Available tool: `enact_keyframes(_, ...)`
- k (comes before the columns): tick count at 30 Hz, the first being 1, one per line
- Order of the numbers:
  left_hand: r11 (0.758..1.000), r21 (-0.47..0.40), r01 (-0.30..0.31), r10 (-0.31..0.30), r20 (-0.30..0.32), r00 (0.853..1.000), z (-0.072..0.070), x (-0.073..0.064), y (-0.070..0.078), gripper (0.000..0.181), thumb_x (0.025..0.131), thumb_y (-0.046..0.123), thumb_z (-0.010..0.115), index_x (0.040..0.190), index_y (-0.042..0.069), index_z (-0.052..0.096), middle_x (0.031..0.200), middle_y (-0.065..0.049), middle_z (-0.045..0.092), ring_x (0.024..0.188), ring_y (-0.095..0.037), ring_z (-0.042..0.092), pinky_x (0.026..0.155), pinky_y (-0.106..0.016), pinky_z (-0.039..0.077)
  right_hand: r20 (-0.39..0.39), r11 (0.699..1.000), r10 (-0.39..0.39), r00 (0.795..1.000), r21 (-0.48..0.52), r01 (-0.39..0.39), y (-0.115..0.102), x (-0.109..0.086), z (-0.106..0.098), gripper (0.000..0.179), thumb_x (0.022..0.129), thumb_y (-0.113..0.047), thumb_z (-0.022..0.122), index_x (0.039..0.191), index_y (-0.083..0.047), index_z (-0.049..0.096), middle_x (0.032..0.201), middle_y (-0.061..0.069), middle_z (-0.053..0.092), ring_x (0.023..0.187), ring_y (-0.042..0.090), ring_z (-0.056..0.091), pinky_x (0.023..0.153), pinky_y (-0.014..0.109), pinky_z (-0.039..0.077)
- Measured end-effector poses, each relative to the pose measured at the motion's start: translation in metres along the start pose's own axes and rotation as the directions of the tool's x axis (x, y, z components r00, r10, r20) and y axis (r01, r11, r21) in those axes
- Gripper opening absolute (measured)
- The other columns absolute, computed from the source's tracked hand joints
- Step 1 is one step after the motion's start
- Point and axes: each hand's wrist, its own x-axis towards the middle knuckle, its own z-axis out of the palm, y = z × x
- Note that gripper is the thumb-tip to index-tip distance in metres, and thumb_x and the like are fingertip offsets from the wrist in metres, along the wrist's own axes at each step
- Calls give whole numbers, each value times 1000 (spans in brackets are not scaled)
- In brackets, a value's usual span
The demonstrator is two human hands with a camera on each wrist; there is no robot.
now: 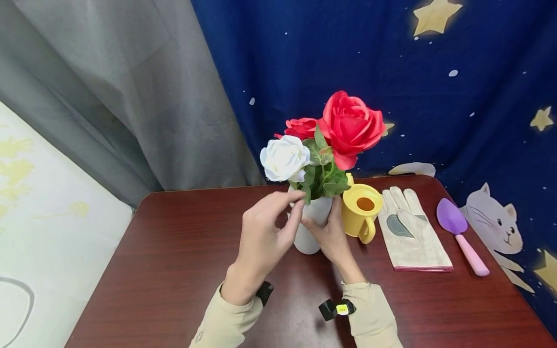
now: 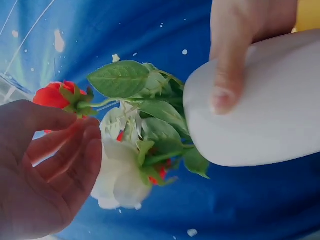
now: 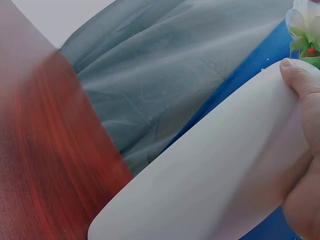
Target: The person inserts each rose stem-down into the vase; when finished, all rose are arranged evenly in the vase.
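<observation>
A white vase [image 1: 308,240] stands on the table, holding a white rose [image 1: 285,158], a large red rose [image 1: 351,126] and a smaller red rose [image 1: 301,127] among green leaves [image 2: 120,79]. My right hand [image 1: 331,238] grips the vase from its right side, the thumb [image 3: 299,80] near the rim. On the other side, my left hand [image 1: 266,232] is raised by the vase's mouth with bent fingers. Its thumb and index tips come close together beside the lower leaves, and no thing shows between them. In the left wrist view the left hand [image 2: 50,165] overlaps the blooms.
Right of the vase stands a yellow watering can [image 1: 358,212]. A pale work glove [image 1: 413,237] and a trowel [image 1: 467,241] with a purple blade and pink handle lie farther right on the brown table [image 1: 183,261]. Grey [image 1: 174,96] and blue curtains [image 1: 348,58] hang behind.
</observation>
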Motion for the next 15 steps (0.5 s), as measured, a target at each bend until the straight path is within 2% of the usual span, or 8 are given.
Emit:
enact_keyframes(3,999,-33,18,-19,-33,999,-7,-17,-5,10,85,3,63,92,4,70,77,1,65,64,-8,55,55,-20,45,-7,1000,18,1000,-19,-18,-1,0,2,88,79,-8,74,144,-4,14,144,16,24,130,20,27,107,40,21)
enact_keyframes(8,992,-43,116,-118,-46,992,-19,-53,-21,12,84,2,64,91,8,70,73,5,63,59,-5,55,51,-14,46,-18,1000,8,1000,-20,-9,-2,0,3,90,78,2,71,145,-4,12,146,15,22,132,18,25,109,40,19)
enact_keyframes(15,968,50,247,-249,31,968,-33,-103,-40,11,84,0,65,91,7,69,72,8,60,60,-3,54,50,-14,47,-15,1000,0,1000,-18,0,-3,0,3,89,78,4,70,145,-3,12,146,15,23,132,18,25,109,40,19)
